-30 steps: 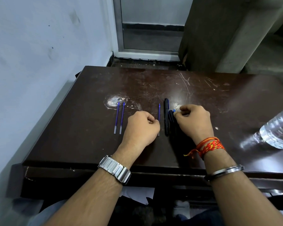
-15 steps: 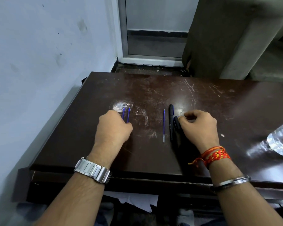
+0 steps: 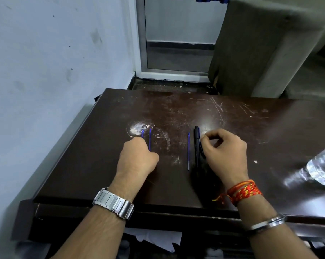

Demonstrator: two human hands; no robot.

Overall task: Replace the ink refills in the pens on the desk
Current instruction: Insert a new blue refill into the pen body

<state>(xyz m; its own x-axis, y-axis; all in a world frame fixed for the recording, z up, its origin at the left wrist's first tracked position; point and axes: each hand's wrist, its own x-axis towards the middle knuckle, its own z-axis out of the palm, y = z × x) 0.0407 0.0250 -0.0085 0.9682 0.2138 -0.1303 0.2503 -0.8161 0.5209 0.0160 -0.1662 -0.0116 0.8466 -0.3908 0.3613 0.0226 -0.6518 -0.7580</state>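
On the dark brown desk [image 3: 176, 109] lie two thin blue refills at the left, a single blue refill [image 3: 188, 150] in the middle, and a black pen [image 3: 196, 144] right beside it. My left hand [image 3: 137, 159] rests curled over the lower ends of the left pair. Its fingertips close on the leftmost refill [image 3: 142, 133], and the second refill [image 3: 150, 140] runs along its right side. My right hand [image 3: 227, 152] is curled with thumb and finger pinching a second black pen [image 3: 202, 151] that lies against the first. The palm hides most of that pen.
A clear plastic water bottle [image 3: 322, 169] lies at the desk's right edge. A pale wall [image 3: 45, 71] runs close along the left side. Behind the desk are a glass door [image 3: 176, 34] and a grey block [image 3: 260, 49]. White paper [image 3: 158, 240] shows under the front edge.
My left hand has moved left, from beside the middle refill to the pair of refills at the left. My right hand has stayed on the black pens.
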